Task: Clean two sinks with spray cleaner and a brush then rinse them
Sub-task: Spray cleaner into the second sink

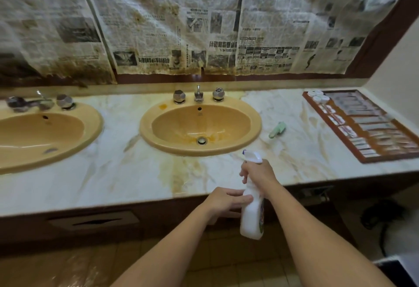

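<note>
Both forearms reach out bare over a tiled floor, meeting just in front of the counter's [127, 173] edge. With my right hand [258, 172] I grip the neck of the spray bottle [252, 216], fingers curled round it just under the white trigger head with its blue tip. The bottle hangs upright below that hand. It is smooth white plastic, with a colourful label down one side that is too blurred to read. My left hand [223, 198] is flat, with straight fingers laid against the bottle's side and gripping nothing.

Beyond my hands the counter is pale marble, veined and stained brownish. Straight ahead of them is an oval, glossy mustard-yellow sink [204, 151] with orange staining round its metal drain [201, 140]. A chrome faucet [198, 94] stands behind it between two faceted knobs. A second sink [96, 125] of the same kind lies well off to the left of my left hand. The brush [277, 130], pale green, lies on the marble beyond my right hand, just right of the near sink. Further right a wooden-framed tray [390, 159] holds rows of small packets. Crinkled, brown-stained newspaper [204, 26] covers the wall behind; I cannot make out its print.
</note>
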`<state>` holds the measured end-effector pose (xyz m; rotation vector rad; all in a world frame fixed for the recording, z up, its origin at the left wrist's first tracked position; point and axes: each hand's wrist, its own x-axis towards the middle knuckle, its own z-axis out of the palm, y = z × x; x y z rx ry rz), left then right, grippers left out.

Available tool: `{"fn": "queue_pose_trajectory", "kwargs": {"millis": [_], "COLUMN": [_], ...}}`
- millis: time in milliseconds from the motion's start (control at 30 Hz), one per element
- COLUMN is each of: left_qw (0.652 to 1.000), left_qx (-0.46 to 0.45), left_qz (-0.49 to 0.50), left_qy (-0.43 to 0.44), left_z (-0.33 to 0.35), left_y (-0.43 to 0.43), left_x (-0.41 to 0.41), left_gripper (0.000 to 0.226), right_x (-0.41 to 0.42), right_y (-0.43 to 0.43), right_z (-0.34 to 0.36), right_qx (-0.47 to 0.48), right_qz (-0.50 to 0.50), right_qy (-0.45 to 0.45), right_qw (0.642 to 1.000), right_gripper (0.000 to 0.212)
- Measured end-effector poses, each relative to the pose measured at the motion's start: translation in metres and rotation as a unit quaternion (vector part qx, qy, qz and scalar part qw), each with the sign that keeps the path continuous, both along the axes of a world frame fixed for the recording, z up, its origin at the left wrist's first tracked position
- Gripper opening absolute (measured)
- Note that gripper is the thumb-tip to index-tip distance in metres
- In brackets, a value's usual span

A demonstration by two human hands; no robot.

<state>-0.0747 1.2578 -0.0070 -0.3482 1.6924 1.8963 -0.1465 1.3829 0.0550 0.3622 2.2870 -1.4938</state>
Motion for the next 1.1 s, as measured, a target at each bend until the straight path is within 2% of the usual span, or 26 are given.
{"fn": "queue_pose_trajectory", "kwargs": {"millis": [167,300,433,700,800,967,1100], "left_qw": [0.999,0.996,0.993,0.98,0.973,0.97,0.937], "left_qx": [0.013,0.027,0.026,0.027,0.023,-0.089,-0.229], "left_qz": [0.031,0.074,0.112,0.198,0.228,0.213,0.241], "left_qy": [-0.02,-0.031,-0.034,-0.006,0.011,0.075,0.105], "left_z": [0.001,0.004,0.008,0.014,0.014,0.012,0.012], "left_y": [-0.026,-0.052,-0.079,-0.118,-0.122,-0.131,-0.14], "left_x": [0.013,0.028,0.044,0.061,0.056,0.036,0.014], "left_gripper": [0.043,0.043,0.038,0.045,0.056,0.052,0.045], "right_x": [0.006,0.012,0.019,0.025,0.018,-0.005,-0.026], "right_y": [-0.028,-0.058,-0.094,-0.146,-0.156,-0.153,-0.143], "right_z": [-0.005,-0.005,-0.003,0.003,0.008,0.013,0.018], "right_qx": [-0.015,0.009,-0.022,-0.022,0.0,0.016,-0.012], "right_qz": [0.076,0.126,0.17,0.134,0.113,0.067,0.088], "right_qy": [0.007,0.011,0.033,0.07,0.087,0.086,0.09], "right_qw": [0.997,0.992,0.985,0.988,0.99,0.994,0.992], "right_gripper": [0.017,0.014,0.013,0.013,0.01,0.017,0.016]}}
